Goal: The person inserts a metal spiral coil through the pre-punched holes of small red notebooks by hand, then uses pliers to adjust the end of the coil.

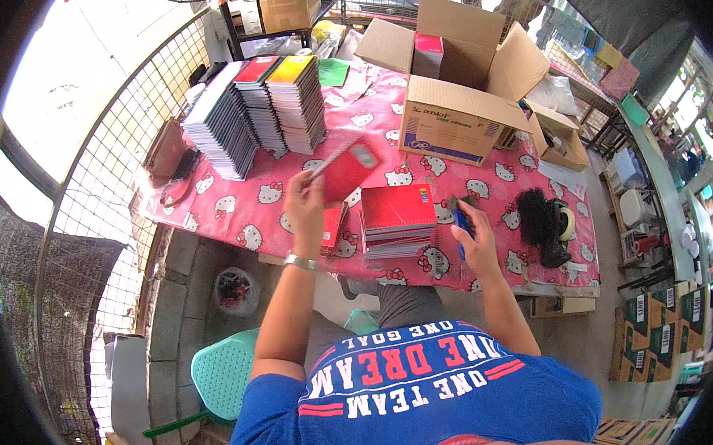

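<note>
left hand point(303, 199) gripping one red notebook point(349, 169), right hand point(474, 236) perhaps holding blue pen point(463, 223)

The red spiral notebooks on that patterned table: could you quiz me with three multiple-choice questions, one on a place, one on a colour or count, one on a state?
1. Where is the open brown cardboard box?
A. far side of the table
B. floor
C. lap

2. How many tall notebook stacks stand at the far left?
A. one
B. three
C. six

3. The red spiral notebook in the left hand is:
A. lying flat
B. lifted above the table
C. boxed

Answers: A, it stands beyond the short red notebook pile; B, three side by side; B, the hand holds it raised.
</note>
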`<state>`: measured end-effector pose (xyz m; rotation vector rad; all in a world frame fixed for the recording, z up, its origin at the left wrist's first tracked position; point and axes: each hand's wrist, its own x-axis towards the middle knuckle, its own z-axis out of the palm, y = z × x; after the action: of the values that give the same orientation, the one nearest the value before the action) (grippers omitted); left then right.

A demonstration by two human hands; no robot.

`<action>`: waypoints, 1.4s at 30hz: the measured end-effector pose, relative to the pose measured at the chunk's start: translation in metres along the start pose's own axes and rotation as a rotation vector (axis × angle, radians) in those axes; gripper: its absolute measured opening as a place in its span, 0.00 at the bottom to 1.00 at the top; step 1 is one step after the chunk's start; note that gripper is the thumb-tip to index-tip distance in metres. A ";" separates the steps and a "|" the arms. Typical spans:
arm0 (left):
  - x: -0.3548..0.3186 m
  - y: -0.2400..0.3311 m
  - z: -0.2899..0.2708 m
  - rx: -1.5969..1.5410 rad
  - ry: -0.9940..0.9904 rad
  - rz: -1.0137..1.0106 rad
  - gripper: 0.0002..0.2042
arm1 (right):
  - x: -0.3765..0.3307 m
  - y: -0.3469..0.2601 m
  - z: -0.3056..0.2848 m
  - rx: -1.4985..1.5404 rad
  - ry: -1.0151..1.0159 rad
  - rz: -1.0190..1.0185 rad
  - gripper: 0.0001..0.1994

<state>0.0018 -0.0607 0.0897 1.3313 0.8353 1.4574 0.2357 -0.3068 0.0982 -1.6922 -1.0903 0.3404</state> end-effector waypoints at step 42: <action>-0.021 0.089 0.091 0.758 -0.842 0.776 0.10 | 0.061 -0.069 -0.004 -0.059 0.013 -0.400 0.10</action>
<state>0.0723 -0.1185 0.1811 2.7920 0.2727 0.8924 0.2376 -0.2587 0.1766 -1.4800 -1.4065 0.0417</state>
